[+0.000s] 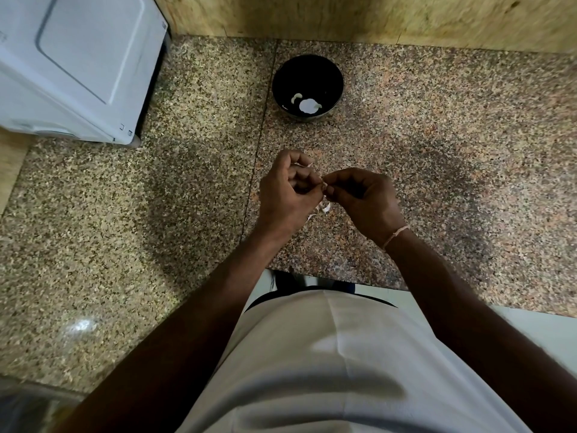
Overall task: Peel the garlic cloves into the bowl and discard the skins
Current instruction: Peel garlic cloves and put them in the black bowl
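My left hand (pixel 288 190) and my right hand (pixel 363 200) meet fingertip to fingertip above the granite counter, both pinching a small garlic clove (pixel 324 185) that is mostly hidden between the fingers. Bits of white garlic skin (pixel 323 209) lie on the counter just under the hands, and another scrap (pixel 307 165) shows behind my left hand. Farther back stands a black bowl (pixel 307 65) with pale peeled garlic pieces (pixel 307 106) at its bottom.
A white appliance (pixel 75 64) fills the back left corner of the speckled granite counter (pixel 156 198). A tan stone wall (pixel 374 17) runs along the back. The counter's front edge (pixel 343 284) lies close to my white shirt.
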Demonstrator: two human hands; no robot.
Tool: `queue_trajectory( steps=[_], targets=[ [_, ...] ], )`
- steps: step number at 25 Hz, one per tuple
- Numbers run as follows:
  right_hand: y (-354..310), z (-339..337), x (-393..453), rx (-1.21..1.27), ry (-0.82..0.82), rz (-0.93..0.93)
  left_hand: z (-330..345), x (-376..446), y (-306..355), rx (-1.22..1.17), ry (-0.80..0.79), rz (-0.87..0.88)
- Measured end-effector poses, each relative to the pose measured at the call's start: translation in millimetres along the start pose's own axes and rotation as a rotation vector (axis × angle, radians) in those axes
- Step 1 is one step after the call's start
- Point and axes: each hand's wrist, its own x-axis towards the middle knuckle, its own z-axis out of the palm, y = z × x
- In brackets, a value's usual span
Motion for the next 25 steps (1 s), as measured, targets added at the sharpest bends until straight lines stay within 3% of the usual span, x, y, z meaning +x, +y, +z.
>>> queue_trajectory(
  steps=[16, 25],
  targets=[
    [9, 0, 10, -0.099, -0.099, -0.053, 4, 3, -9, -0.086, -0.019, -0.042],
    [10, -2, 10, 0.286, -0.091, 0.111, -3, 9, -22, -0.199, 0.006, -0.111]
  ],
)
